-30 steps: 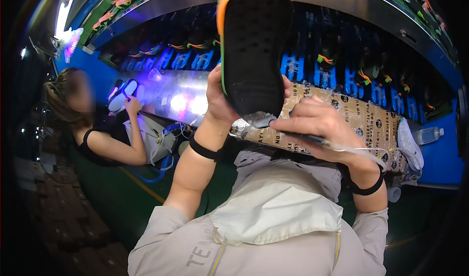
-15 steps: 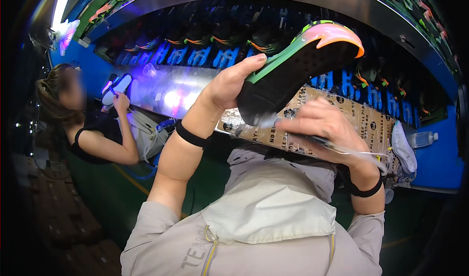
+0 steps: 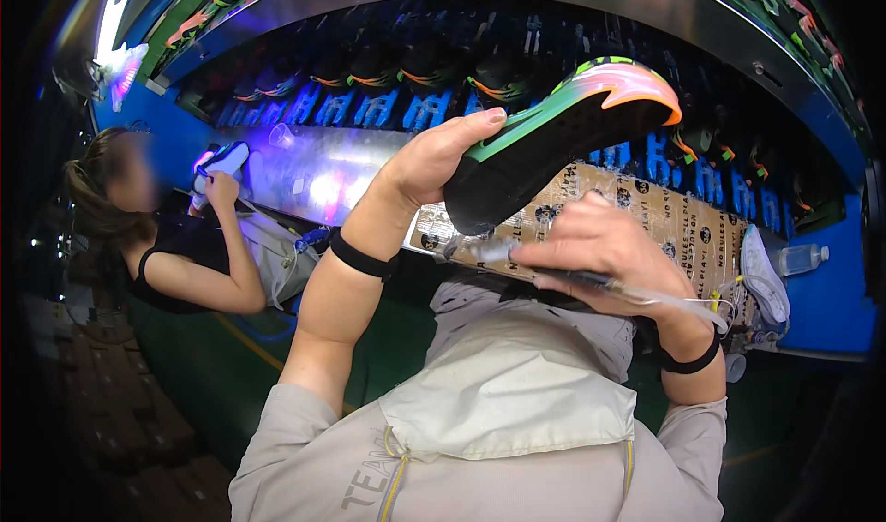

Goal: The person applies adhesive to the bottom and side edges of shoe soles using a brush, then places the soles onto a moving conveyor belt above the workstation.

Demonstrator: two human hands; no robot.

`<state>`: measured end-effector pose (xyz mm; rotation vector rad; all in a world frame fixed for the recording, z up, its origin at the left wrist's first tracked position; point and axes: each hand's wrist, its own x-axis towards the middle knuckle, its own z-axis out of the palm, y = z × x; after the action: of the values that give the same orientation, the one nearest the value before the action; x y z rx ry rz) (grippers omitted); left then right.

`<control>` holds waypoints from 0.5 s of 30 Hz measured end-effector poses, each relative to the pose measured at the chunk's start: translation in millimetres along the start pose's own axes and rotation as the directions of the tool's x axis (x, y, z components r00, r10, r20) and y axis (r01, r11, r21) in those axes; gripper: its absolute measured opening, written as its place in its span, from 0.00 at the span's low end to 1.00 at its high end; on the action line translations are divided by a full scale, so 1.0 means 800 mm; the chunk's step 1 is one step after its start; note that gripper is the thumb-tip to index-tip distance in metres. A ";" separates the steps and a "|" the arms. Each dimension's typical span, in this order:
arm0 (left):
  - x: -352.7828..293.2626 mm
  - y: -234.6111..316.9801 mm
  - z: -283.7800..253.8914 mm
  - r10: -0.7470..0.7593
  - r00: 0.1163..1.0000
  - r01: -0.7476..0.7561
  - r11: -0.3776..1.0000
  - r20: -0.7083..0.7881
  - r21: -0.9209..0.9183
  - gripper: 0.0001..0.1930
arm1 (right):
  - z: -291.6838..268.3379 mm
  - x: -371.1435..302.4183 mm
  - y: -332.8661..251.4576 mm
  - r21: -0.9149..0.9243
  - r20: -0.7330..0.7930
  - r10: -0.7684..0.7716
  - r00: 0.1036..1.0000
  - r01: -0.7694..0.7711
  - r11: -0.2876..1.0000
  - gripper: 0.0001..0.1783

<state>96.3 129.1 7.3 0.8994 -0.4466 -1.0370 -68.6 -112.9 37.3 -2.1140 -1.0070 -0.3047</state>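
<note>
My left hand (image 3: 436,160) is closed on the near end of a shoe sole (image 3: 526,176), its thumb along the green edge. The sole's wide black face is turned toward me; its rim fades from green to pink and orange at the far end. In my right hand (image 3: 609,245) is a brush (image 3: 496,250) with a dark handle and pale bristles, blurred by motion. A thin clear tube (image 3: 674,302) trails from the handle past my right wrist. The bristles are just below the sole's near end; whether they touch it I cannot tell.
Printed cardboard (image 3: 706,210) under clear film covers the bench. A white shoe-shaped piece (image 3: 760,273) and a clear bottle (image 3: 801,260) are at the right. Behind stands a rack of blue holders (image 3: 426,110) bearing dark, coloured-edge pieces. At left a person (image 3: 208,268) handles a shoe.
The sole has dropped slightly at its far end. My right hand and the brush have moved down a little and toward me, off the sole's near end.
</note>
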 end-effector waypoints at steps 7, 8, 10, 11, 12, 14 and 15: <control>0.005 -0.008 0.003 0.008 1.000 -0.005 0.995 0.024 -0.097 0.26 | -0.003 -0.005 -0.002 0.012 0.052 -0.015 0.999 0.015 1.000 0.19; 0.002 -0.008 0.004 -0.012 0.999 0.010 0.999 -0.035 -0.050 0.26 | -0.006 -0.007 -0.003 -0.028 0.007 0.007 1.000 -0.007 1.000 0.18; -0.005 -0.005 0.012 -0.037 0.988 0.044 0.998 -0.151 0.040 0.26 | -0.014 -0.011 -0.001 -0.110 -0.082 0.043 0.996 -0.052 0.993 0.18; -0.006 -0.006 0.010 -0.041 0.990 0.043 0.999 -0.134 0.012 0.26 | -0.018 -0.014 0.003 -0.250 -0.139 0.038 0.990 -0.072 0.966 0.18; -0.007 -0.007 0.007 -0.044 0.992 0.043 0.999 -0.117 -0.016 0.26 | -0.022 -0.017 0.005 -0.282 -0.057 0.017 0.998 -0.032 0.959 0.18; -0.010 -0.012 -0.002 -0.066 0.991 0.062 0.998 -0.121 -0.033 0.26 | -0.029 -0.019 0.007 -0.335 0.114 -0.020 0.993 0.057 0.940 0.18; -0.012 -0.015 -0.007 -0.087 0.986 0.085 0.996 -0.142 -0.022 0.26 | -0.027 -0.021 0.008 -0.295 0.150 -0.046 0.988 0.090 0.951 0.18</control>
<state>89.1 137.5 -5.1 0.9787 -0.2815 -1.0453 -73.1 -140.8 40.3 -2.4061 -1.1803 -0.3654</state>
